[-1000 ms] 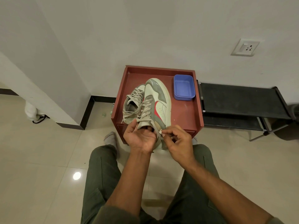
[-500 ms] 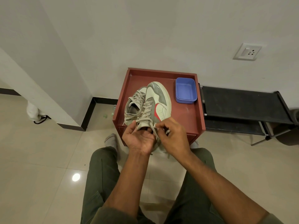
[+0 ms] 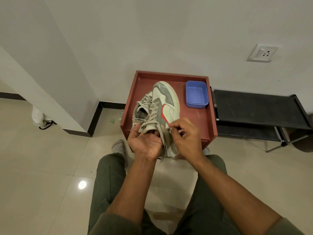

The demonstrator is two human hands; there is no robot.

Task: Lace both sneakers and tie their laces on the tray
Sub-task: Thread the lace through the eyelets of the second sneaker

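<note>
Two pale green and grey sneakers lie on a red-brown tray (image 3: 199,122). The right sneaker (image 3: 166,100), with a red mark on its side, is tipped up with its heel over the tray's near edge. My left hand (image 3: 145,143) cups that heel from the left, thumb on the tongue. My right hand (image 3: 184,138) pinches a beige lace end (image 3: 167,127) beside the sneaker's collar. The left sneaker (image 3: 140,111) sits behind it, laced, partly hidden.
A blue plastic box (image 3: 196,94) stands at the tray's back right. A black low rack (image 3: 257,109) adjoins the tray on the right. The wall is directly behind. My knees in green trousers and a socked foot (image 3: 118,146) are below the tray.
My right hand has moved up and to the right with the lace end, from the near heel toward the sneaker's side. The left hand has stayed on the heel.
</note>
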